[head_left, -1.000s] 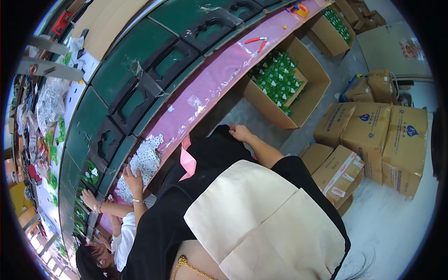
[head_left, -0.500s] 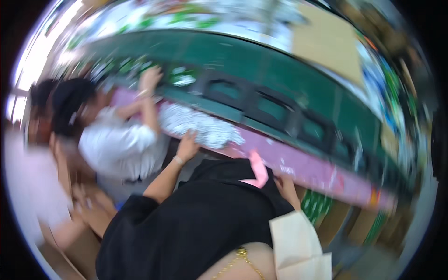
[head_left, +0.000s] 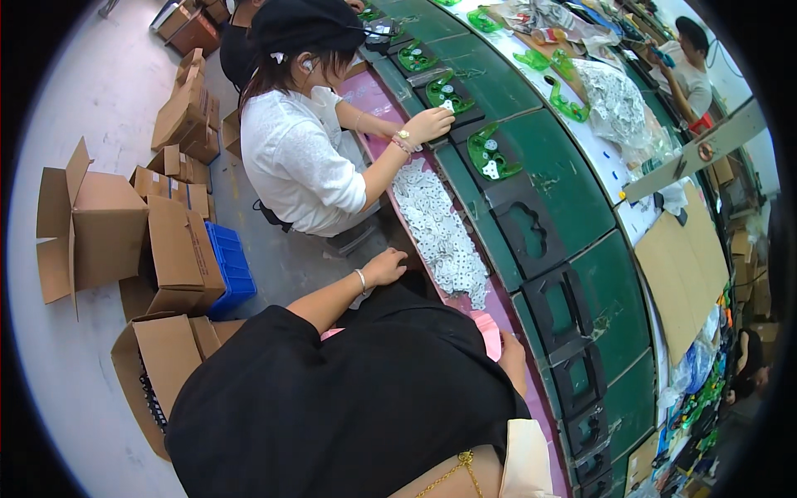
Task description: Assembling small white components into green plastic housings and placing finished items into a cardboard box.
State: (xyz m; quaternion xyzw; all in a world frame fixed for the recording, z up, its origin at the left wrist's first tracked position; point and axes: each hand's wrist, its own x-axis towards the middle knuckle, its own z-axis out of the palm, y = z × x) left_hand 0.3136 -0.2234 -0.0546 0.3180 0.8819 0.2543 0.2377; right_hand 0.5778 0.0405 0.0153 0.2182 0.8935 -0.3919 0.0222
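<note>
My left hand (head_left: 386, 267) is off the pink tabletop's near edge, its fingers loosely curled with nothing visible in them. My right hand (head_left: 513, 363) lies by the tabletop edge, next to a pink strip (head_left: 488, 334) against my black clothing; its fingers are partly hidden, and whether it grips the strip is unclear. Ahead of my hands, a long pile of small white pieces with holes (head_left: 436, 224) covers part of the pink tabletop (head_left: 510, 311). Beyond it, a black cut-out holder (head_left: 523, 228) stands on the green line, and a green see-through shell (head_left: 491, 153) sits farther up.
A co-worker in a white shirt (head_left: 290, 158) sits at my left, one hand (head_left: 430, 124) at a green shell. Open cardboard boxes (head_left: 108, 224) and a blue crate (head_left: 232, 266) stand on the floor behind. Past the line lie cardboard sheets (head_left: 681, 274) and bagged parts (head_left: 614, 95).
My view has swung left, bringing the boxes and co-worker further into sight. My left hand has come off the tabletop edge and its fingers have curled. The picture has sharpened.
</note>
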